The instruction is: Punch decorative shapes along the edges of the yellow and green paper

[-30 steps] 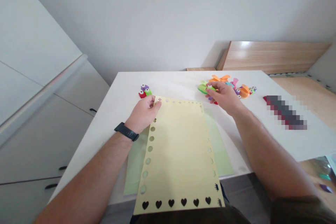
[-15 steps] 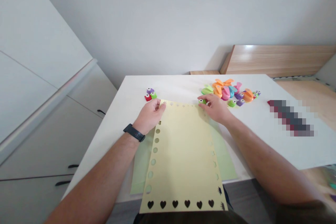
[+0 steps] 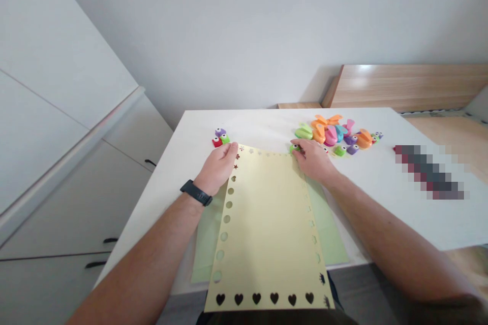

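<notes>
My left hand (image 3: 216, 168) rests on the upper left corner of a pale yellow paper sheet (image 3: 267, 228), its fingers over the edge. Small punched shapes line the sheet's sides, and black hearts run along its near edge. My right hand (image 3: 313, 160) holds a small green craft punch (image 3: 295, 149) at the sheet's upper right edge. A pale green paper sheet (image 3: 330, 236) lies under the yellow one and shows on both sides. Beyond my right hand sits a heap of colourful craft punches (image 3: 331, 135). Several small punches (image 3: 220, 138) stand beyond my left hand.
The white table (image 3: 259, 124) bears everything, and a pixelated object (image 3: 429, 171) lies at its right. White cabinets with black handles (image 3: 76, 198) stand to the left. A light wooden board (image 3: 404, 86) rises behind the table at the right.
My right hand has moved left from the punch heap to the sheet's upper edge, carrying the small green punch. My left hand stays on the corner, and the view has shifted slightly.
</notes>
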{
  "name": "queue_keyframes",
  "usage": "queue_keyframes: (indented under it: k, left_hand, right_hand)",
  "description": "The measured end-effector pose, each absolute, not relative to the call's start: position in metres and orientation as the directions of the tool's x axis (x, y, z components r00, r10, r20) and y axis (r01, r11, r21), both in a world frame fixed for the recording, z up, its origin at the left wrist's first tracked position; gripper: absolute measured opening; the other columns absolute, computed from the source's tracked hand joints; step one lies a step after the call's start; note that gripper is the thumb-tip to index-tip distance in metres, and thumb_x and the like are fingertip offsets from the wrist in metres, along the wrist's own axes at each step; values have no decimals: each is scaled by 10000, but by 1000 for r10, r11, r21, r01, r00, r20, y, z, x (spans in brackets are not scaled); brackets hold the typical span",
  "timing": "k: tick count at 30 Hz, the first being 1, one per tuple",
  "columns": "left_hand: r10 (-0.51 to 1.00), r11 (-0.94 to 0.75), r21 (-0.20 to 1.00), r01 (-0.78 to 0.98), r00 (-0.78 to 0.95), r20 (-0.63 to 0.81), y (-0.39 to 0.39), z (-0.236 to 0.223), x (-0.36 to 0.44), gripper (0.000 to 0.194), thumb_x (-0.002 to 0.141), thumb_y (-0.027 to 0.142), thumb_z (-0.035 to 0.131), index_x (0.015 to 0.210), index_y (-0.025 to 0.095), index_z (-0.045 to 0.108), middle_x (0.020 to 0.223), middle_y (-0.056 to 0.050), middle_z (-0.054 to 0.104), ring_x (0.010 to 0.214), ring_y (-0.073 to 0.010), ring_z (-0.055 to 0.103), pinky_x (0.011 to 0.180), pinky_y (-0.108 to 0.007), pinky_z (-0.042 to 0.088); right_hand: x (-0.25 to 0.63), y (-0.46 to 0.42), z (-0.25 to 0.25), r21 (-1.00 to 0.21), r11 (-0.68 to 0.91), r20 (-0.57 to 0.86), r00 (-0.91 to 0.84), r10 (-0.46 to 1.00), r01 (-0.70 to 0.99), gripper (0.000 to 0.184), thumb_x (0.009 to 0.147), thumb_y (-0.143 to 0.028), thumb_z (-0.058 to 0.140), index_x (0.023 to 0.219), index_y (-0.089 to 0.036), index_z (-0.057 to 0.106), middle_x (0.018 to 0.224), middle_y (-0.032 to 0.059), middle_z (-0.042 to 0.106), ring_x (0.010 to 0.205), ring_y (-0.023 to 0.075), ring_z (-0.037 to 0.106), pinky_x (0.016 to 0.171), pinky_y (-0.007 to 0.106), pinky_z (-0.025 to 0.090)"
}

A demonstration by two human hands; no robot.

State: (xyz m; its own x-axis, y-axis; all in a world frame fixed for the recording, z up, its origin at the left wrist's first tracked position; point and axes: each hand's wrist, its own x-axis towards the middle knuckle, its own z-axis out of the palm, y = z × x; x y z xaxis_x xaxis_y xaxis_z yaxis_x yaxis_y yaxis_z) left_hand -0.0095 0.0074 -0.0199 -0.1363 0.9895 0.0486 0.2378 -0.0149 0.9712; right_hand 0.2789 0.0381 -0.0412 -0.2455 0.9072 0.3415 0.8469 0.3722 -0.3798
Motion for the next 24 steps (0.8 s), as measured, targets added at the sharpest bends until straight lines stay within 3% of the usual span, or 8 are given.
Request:
queue_keyframes:
  k: [7, 11, 16, 20, 24]
  left_hand:
    - [998, 37, 987, 156, -53, -29, 7, -20, -9, 586, 857, 724, 488, 810, 180, 702, 807, -86, 754, 818, -264, 685, 753, -335, 499]
    - [998, 30, 984, 178, -67, -19, 5, -16, -8, 505, 826, 685, 574, 764, 192, 667, 722, -62, 723, 771, -254, 668, 702, -330, 495]
    - [998, 31, 973, 227, -51, -20, 4, -14, -6, 301, 750, 488, 742, 757, 204, 642, 646, -16, 664, 665, -210, 622, 583, -292, 458]
    - [999, 29, 978, 209, -49, -19, 5, -15, -6, 250, 750, 440, 737, 772, 209, 641, 656, -19, 665, 672, -212, 620, 572, -290, 455]
    - [998, -3, 975, 222, -65, 18, 6, -15, -9, 268, 770, 459, 720, 789, 205, 636, 656, -18, 651, 666, -205, 616, 577, -289, 459]
  right_hand:
    - [279, 39, -43, -366, 330, 316, -218, 924, 870, 360, 913, -221, 551, 1256, -154, 641, 1155, 131, 705, 1086, 280, 611, 974, 407, 453]
    - [280, 41, -46, -374, 314, 319, -197, 927, 872, 381, 911, -223, 554, 1280, -162, 627, 1198, 134, 690, 1122, 296, 594, 994, 432, 445]
    - [280, 41, -47, -384, 328, 338, -199, 920, 863, 373, 913, -214, 538, 1273, -181, 630, 1227, 139, 673, 1129, 312, 583, 999, 460, 444]
    - [279, 38, -43, -378, 349, 370, -206, 906, 857, 384, 909, -230, 544, 1280, -169, 621, 1239, 151, 653, 1163, 324, 561, 1013, 478, 442]
    - [277, 32, -33, -411, 378, 509, -135, 850, 830, 381, 925, -308, 558, 1274, -166, 616, 1239, 167, 618, 1139, 308, 566, 1009, 468, 448]
